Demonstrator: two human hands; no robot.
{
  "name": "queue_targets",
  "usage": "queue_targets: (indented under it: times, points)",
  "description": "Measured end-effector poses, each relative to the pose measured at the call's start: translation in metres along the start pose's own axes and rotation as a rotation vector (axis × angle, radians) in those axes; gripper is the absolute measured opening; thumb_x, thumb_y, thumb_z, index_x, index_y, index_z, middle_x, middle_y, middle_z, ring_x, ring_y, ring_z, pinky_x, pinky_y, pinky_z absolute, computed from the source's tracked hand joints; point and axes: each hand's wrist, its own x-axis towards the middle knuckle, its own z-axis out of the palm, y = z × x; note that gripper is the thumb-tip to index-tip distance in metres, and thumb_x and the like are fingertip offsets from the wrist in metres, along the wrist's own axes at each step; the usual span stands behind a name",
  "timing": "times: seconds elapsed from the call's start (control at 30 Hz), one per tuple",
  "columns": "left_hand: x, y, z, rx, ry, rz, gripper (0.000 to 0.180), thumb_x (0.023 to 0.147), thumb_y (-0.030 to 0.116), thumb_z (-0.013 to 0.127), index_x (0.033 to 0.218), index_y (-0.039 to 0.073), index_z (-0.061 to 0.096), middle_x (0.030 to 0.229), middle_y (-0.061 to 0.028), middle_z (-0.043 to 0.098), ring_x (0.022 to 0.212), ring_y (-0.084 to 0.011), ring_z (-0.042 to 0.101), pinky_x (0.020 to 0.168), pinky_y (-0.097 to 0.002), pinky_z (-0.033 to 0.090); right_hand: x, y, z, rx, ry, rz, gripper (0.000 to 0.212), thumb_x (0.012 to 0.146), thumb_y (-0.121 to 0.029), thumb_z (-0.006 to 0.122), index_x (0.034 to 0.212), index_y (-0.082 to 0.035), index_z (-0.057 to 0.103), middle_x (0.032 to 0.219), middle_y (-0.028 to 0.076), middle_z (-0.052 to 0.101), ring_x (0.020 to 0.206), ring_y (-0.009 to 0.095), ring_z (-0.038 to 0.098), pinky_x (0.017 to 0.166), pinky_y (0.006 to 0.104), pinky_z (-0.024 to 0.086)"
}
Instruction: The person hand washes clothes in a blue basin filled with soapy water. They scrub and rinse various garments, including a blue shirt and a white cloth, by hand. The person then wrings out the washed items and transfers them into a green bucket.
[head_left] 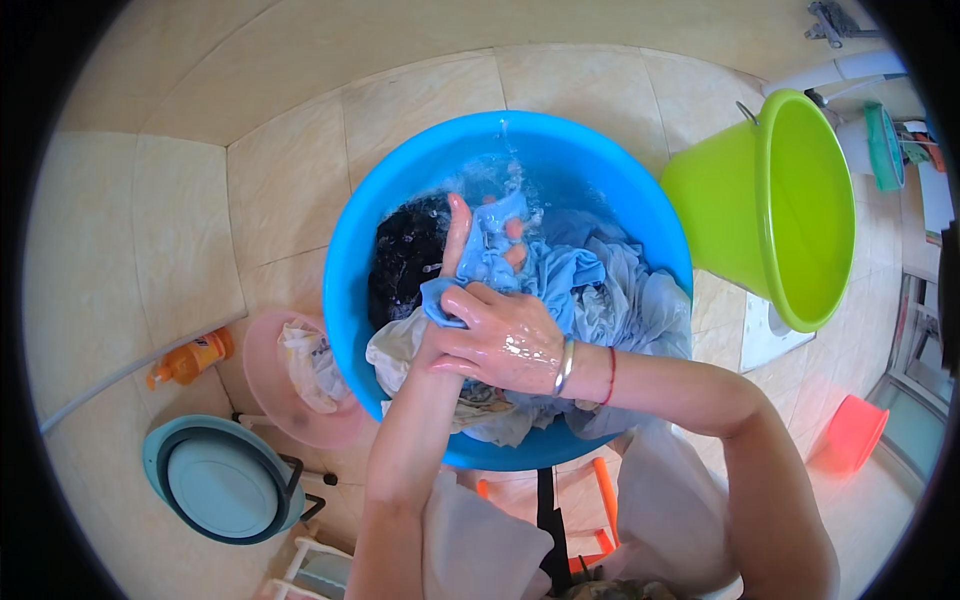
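A large blue basin (345, 330) in front of me holds water and wet laundry. My left hand (460, 245) reaches over its middle, thumb stretched out, fingers curled partly hidden in a light blue garment (490, 255). Across my left wrist lies my right hand (510, 340), its fingers closed on an edge of the same garment. Dark clothing (408, 255) soaks at the left. Pale grey-blue clothing (630, 300) is heaped at the right, and off-white cloth (395, 350) lies beside my left forearm. Water splashes beyond my hands.
A lime green bucket (715, 190) stands right of the basin. On the left are a pink basin (265, 375) with white cloth, an orange bottle (190, 358) and a teal folding basin (160, 480). A coral-red container (855, 435) sits far right. Tiled walls (290, 185) rise behind.
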Motion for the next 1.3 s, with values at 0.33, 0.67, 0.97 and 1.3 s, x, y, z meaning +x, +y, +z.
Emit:
queue_targets:
  times: [0.33,0.67,0.97,1.3]
  points:
    - [-0.02,-0.03,-0.02,0.206,0.154,0.374,0.037,0.096,0.046,0.049,0.099,0.011,0.061,0.079,-0.0024,0.056,0.073,-0.0133,0.053,0.063,-0.0296,0.045,0.023,0.011,0.02,-0.145,0.259,0.057,0.022,0.081,-0.021,0.065,0.065,-0.011,0.055,0.064,0.004,0.053,0.051,0.02,0.058,0.042,0.0343,0.047]
    - [-0.006,-0.011,-0.029,-0.007,0.498,0.179,0.039,0.097,0.035,0.044,0.118,0.005,0.059,0.117,-0.0079,0.064,0.106,-0.0246,0.061,0.097,-0.0385,0.046,0.017,0.12,0.029,-0.24,-0.105,0.68,0.035,0.093,-0.036,0.05,0.078,-0.007,0.063,0.082,0.016,0.067,0.074,0.04,0.065,0.063,0.0495,0.053]
    - [0.029,0.001,-0.103,0.182,0.393,0.307,0.029,0.095,0.018,0.059,0.121,0.006,0.056,0.114,-0.0075,0.062,0.101,-0.0244,0.061,0.089,-0.0421,0.05,-0.007,0.163,0.041,-0.447,-0.451,0.642,0.053,0.092,-0.049,0.052,0.125,-0.008,0.048,0.122,0.02,0.058,0.097,0.036,0.065,0.075,0.0495,0.054]
    - [0.036,0.01,-0.075,0.048,0.158,0.052,0.038,0.096,0.035,0.056,0.124,0.008,0.054,0.117,-0.0078,0.061,0.107,-0.0223,0.059,0.091,-0.0375,0.049,-0.006,0.131,0.042,-0.179,-0.051,0.306,0.025,0.089,-0.035,0.057,0.094,-0.012,0.065,0.093,0.01,0.061,0.079,0.029,0.064,0.066,0.0415,0.054]
